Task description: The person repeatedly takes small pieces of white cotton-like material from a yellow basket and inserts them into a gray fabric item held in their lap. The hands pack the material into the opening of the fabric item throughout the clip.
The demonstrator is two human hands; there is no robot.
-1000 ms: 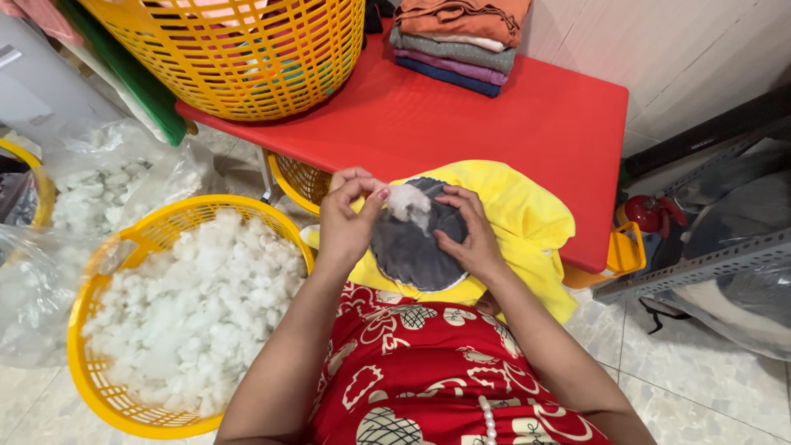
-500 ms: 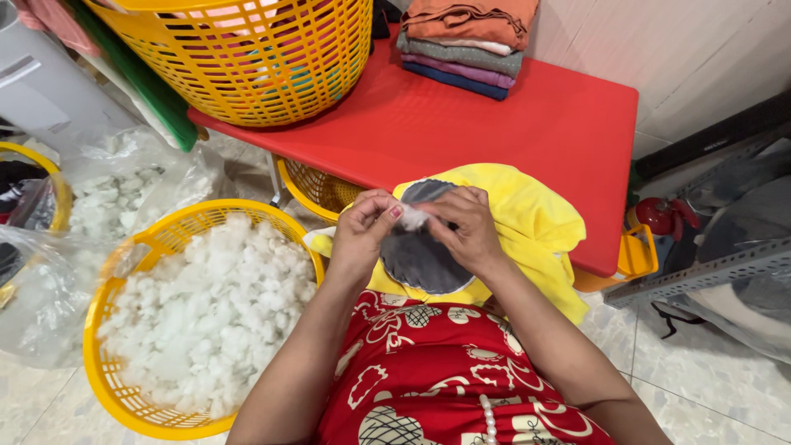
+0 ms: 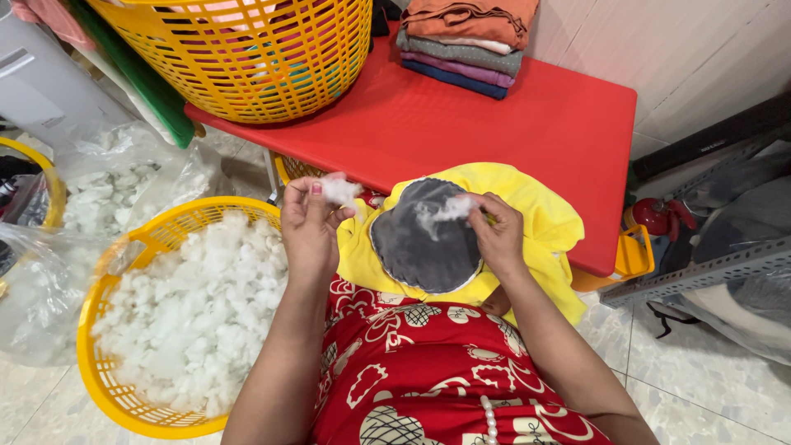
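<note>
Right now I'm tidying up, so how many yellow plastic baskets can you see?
4, perhaps more hidden: a large basket on the red table, a basket of white stuffing on the floor, a basket under the table, barely visible, and a rim at the left edge.

red table (image 3: 527,124) | folded clothes stack (image 3: 465,41) at back | tall yellow basket (image 3: 247,49) on table's left end

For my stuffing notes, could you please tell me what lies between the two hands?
In the head view, the round grey fabric pouch with a white stuffing wisp.
</note>
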